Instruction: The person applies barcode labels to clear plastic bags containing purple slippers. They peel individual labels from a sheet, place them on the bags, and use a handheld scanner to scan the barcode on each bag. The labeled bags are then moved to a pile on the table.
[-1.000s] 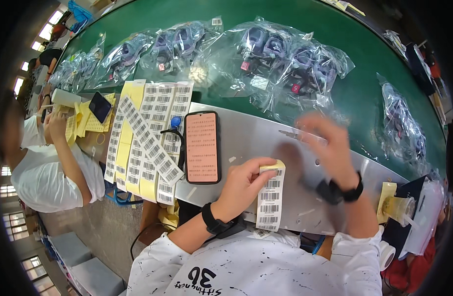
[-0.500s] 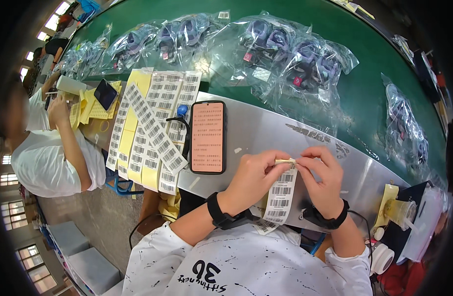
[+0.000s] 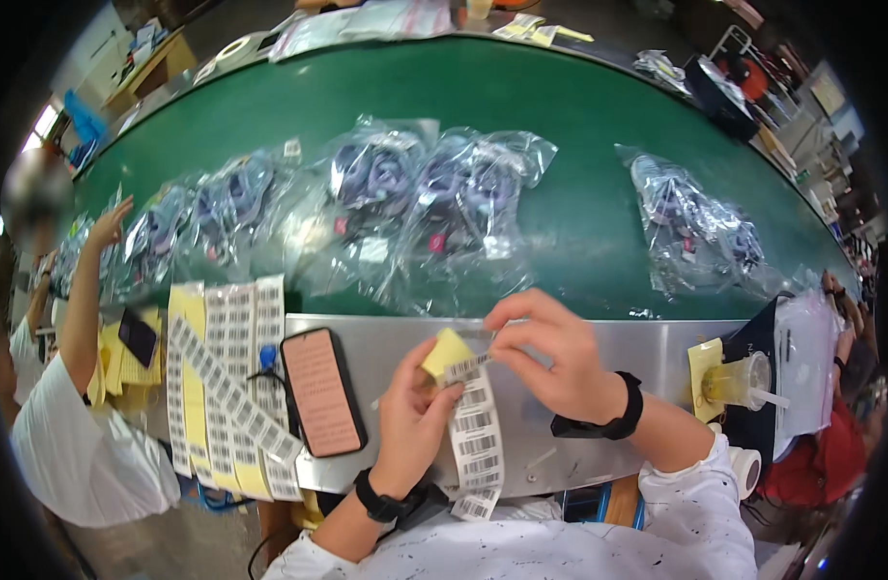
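Note:
A strip of white barcode labels (image 3: 479, 440) hangs down toward my lap. My left hand (image 3: 413, 416) pinches it near its upper end, thumb across the front. Above that thumb the strip's yellow backing (image 3: 448, 354) folds over. Just to the right, my right hand (image 3: 552, 353) has thumb and forefinger closed at the strip's top end, on what looks like a thin label edge; its detail is small and blurred. Beyond both hands, several pairs of shoes in clear plastic bags (image 3: 444, 198) lie on the green belt (image 3: 570, 232).
A phone (image 3: 323, 391) with a lit screen lies on the metal ledge (image 3: 599, 387), beside more barcode sheets (image 3: 236, 435). At the right stand a drink cup with a straw (image 3: 739, 380) and plastic bags (image 3: 806, 358). A co-worker's arm (image 3: 82, 309) reaches over the belt at the left.
The view has turned, so more of the belt shows. My hands have drawn slightly apart, and the yellow backing now shows above my left hand. The co-worker's arm has stretched out over the belt.

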### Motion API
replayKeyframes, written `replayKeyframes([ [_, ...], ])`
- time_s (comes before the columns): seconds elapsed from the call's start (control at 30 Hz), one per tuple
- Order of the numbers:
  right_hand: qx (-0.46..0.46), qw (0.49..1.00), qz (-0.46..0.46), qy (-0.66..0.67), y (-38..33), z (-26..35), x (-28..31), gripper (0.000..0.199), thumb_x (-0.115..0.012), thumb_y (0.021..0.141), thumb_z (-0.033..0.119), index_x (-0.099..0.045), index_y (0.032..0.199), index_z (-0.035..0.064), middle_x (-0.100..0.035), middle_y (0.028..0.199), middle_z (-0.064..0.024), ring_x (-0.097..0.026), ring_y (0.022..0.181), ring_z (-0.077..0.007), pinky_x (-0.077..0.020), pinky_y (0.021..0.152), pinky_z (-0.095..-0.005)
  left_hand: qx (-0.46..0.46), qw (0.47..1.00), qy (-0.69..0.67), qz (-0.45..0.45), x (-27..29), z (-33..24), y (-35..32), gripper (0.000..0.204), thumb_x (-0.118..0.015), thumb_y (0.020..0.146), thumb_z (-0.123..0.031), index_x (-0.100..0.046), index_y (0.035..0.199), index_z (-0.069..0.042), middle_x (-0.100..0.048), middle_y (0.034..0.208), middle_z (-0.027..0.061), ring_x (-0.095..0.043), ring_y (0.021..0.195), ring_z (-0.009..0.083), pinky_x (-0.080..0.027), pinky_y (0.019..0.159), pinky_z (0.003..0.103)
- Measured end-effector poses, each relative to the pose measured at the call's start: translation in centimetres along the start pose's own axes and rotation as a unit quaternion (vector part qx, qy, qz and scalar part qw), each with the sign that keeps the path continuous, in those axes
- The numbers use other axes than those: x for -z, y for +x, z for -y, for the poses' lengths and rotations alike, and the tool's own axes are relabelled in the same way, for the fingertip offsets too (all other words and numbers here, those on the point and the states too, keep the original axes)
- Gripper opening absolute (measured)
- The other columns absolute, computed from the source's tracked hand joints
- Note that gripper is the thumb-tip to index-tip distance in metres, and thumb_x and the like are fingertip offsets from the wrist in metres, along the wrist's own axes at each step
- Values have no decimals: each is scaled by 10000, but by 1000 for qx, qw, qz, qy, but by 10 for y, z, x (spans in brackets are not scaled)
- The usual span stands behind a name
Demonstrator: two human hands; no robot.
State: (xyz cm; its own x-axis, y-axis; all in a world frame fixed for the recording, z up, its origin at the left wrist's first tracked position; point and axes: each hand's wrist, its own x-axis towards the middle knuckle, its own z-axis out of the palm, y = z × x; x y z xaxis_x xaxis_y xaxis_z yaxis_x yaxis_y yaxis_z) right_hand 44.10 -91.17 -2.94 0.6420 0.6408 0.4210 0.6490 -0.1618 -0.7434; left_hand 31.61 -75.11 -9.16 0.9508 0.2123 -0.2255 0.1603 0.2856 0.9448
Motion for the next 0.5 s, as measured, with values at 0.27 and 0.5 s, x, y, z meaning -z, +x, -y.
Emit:
replayKeyframes([
  [0.27,-280,841,-291,359,88,-183,83,96,-696,853,113,-636,899,53,-642,946,-31,-580,889,-116,-445,772,-268,-3,999,36,-26,10,18,-4,569,-568,893,66,-334,1411,31,-566,1238,199,-648,991,185,-547,797,259],
  [0.5,-386,818,-238,355,127,-251,59,126,-710,835,88,-626,920,49,-653,921,-54,-608,882,-164,-510,764,-302,14,998,29,-44,6,17,-3,581,-557,894,75,-320,1421,18,-556,1256,172,-606,1083,195,-512,891,285],
])
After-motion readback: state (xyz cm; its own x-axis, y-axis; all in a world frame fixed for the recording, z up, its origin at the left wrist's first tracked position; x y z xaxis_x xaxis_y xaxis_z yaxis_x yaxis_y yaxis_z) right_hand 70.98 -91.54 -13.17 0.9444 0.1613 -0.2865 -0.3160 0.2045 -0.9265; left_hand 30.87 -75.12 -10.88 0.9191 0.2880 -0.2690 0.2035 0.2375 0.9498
